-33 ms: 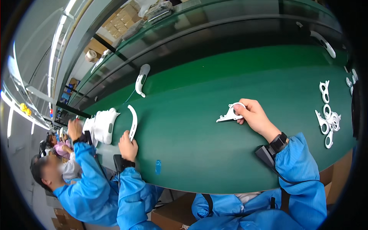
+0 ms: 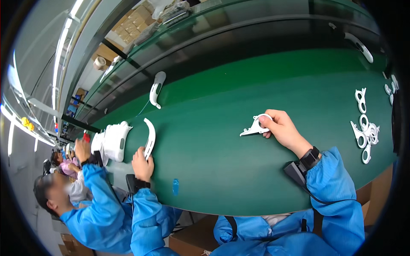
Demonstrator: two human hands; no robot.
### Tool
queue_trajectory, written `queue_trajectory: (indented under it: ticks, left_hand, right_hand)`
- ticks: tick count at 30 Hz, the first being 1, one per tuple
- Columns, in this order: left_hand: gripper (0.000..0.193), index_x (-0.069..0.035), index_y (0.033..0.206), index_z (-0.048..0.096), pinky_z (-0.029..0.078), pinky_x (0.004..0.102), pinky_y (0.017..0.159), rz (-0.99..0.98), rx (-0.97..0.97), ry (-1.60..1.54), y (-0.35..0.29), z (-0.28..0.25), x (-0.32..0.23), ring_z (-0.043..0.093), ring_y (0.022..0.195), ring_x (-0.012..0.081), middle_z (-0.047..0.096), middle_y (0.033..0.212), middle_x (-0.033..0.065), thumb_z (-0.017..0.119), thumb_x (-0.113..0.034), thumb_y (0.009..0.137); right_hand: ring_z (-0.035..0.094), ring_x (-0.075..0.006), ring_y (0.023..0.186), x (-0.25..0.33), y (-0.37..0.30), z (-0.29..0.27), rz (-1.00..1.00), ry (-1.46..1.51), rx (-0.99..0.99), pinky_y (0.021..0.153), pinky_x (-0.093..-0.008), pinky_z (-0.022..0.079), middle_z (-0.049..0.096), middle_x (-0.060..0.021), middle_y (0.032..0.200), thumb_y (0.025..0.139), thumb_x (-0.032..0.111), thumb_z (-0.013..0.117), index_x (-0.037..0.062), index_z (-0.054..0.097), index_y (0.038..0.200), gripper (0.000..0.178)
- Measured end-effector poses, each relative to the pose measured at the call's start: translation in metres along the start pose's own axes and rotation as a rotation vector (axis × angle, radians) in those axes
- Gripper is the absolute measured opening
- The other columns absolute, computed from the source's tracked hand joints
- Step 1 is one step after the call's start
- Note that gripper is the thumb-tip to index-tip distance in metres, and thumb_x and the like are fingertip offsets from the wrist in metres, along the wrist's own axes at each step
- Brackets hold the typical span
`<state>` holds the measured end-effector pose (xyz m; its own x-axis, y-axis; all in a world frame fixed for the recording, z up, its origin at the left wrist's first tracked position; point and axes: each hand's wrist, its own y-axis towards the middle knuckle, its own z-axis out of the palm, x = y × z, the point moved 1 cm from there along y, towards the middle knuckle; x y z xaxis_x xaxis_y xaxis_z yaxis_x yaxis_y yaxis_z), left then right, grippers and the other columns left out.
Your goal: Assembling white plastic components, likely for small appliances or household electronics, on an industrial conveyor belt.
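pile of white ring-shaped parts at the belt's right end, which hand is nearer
Right. The right hand, gripping a white plastic part, is closer to the pile; the left hand rests far across the belt.

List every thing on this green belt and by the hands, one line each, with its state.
white ring-and-point part: pinched in the right hand, lying low on the belt.
curved white strip: flat on the belt, left hand gripping its near end.
white handle piece: lying loose, untouched.
pile of white ring parts: loose, partly overlapping.
green belt: bare in the middle.
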<state>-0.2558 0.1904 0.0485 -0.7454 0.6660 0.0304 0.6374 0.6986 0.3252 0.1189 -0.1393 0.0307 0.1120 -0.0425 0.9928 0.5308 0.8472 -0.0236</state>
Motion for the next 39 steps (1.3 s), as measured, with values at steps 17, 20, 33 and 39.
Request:
queue_trajectory:
  ticks: [17, 20, 33, 39]
  left_hand:
    - [0.055, -0.004, 0.118, 0.056, 0.047, 0.0452, 0.083, -0.299, -0.144, -0.025, 0.021, 0.013, 0.042, 0.059, 0.098, 0.0387, 0.054, 0.106, 0.0171, 0.079, -0.024, 0.072]
    - [0.054, -0.005, 0.122, 0.054, 0.043, 0.0484, 0.092, -0.499, -0.057, 0.048, 0.033, 0.007, 0.057, 0.054, 0.11, 0.0394, 0.056, 0.116, 0.0173, 0.074, -0.027, 0.077]
    - [0.065, -0.003, 0.136, 0.043, 0.039, 0.0439, 0.099, -0.029, -0.152, -0.387, 0.187, 0.05, -0.114, 0.052, 0.117, 0.0392, 0.055, 0.124, 0.0234, 0.067, -0.029, 0.082]
    - [0.039, -0.001, 0.11, 0.058, 0.049, 0.0413, 0.075, -0.315, 0.074, -0.538, 0.271, 0.145, -0.089, 0.066, 0.081, 0.0366, 0.066, 0.081, 0.017, 0.065, -0.021, 0.078]
  right_hand:
    - [0.054, -0.0046, 0.062, -0.002, -0.002, -0.002, -0.012, 0.005, -0.034, 0.056, -0.0218, 0.047, 0.059, 0.0011, 0.07, 0.096, 0.026, 0.057, 0.0021, 0.062, 0.082, 0.028]
    - [0.054, -0.0047, 0.061, -0.002, 0.0, -0.001, -0.012, -0.008, -0.026, 0.056, -0.0223, 0.047, 0.06, 0.0008, 0.069, 0.096, 0.026, 0.057, 0.002, 0.062, 0.08, 0.029]
    - [0.056, -0.0075, 0.054, 0.002, 0.0, -0.006, 0.061, -0.041, -0.045, 0.049, -0.0243, 0.046, 0.059, -0.0021, 0.063, 0.096, 0.025, 0.057, 0.001, 0.061, 0.077, 0.031]
    - [0.056, -0.0093, 0.051, 0.005, 0.003, 0.004, 0.036, -0.011, 0.017, 0.047, -0.0256, 0.046, 0.059, -0.004, 0.062, 0.096, 0.026, 0.057, 0.0005, 0.061, 0.077, 0.032]
